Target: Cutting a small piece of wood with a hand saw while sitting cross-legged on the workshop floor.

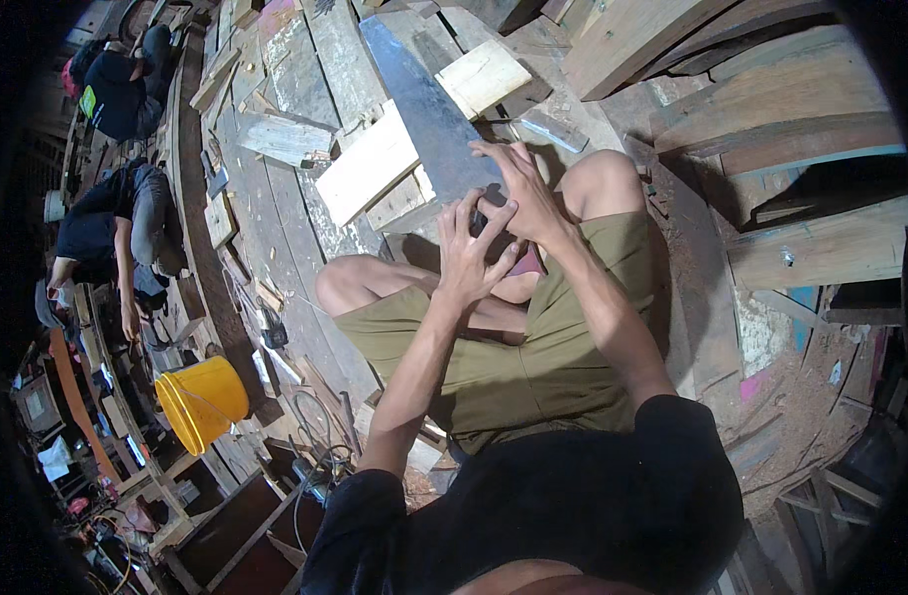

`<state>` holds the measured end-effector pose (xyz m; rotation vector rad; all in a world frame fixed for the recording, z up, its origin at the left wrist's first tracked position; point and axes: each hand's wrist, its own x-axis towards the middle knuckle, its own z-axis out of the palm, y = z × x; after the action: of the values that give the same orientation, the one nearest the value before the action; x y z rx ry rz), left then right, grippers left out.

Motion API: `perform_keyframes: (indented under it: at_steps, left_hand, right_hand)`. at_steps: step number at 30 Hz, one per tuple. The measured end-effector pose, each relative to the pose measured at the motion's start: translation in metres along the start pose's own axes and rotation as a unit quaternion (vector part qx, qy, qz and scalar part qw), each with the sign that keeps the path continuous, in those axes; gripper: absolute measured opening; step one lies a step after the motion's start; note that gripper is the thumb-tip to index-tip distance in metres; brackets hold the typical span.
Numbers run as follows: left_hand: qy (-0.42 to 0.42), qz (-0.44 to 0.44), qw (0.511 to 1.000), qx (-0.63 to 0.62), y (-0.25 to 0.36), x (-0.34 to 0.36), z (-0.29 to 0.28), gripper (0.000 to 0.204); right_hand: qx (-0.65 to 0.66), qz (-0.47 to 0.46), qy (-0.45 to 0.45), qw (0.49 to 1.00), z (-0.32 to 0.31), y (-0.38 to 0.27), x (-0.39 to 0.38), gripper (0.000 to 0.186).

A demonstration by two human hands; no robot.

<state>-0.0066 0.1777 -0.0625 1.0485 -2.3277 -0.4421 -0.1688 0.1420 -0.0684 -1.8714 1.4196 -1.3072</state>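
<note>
A handsaw [424,104] with a broad grey blade slants away from my lap toward the far left, its wide end between my hands. Curled fingers of my left hand [471,248] close on that wide end from the near side. On the right edge of the blade, the bent fingers of my right hand [525,193] grip the same end. My fingers hide most of the saw's handle area. Beneath the blade lies a pale board [368,167], and another pale board [484,79] sits just right of it. I sit cross-legged, both forearms over my lap.
Wood offcuts, including a weathered block [287,139], lie on the plank floor. Curved timbers [781,109] are stacked at the right. A yellow bucket [204,402] stands at the left near cables [320,446]. Two other people [107,213] crouch or sit at the far left.
</note>
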Motion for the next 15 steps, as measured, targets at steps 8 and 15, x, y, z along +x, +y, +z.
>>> perform_keyframes:
  at_steps: [8,15]
  left_hand:
    - [-0.002,-0.012,1.0,-0.019,0.002,-0.002,0.003,0.056]
    - [0.049,0.033,0.998,-0.018,-0.006,-0.004,0.005,0.054]
  right_hand:
    - [0.018,-0.019,-0.03,0.999,0.002,0.002,0.001,0.078]
    - [0.048,-0.024,-0.015,0.998,0.0,0.002,0.001,0.087]
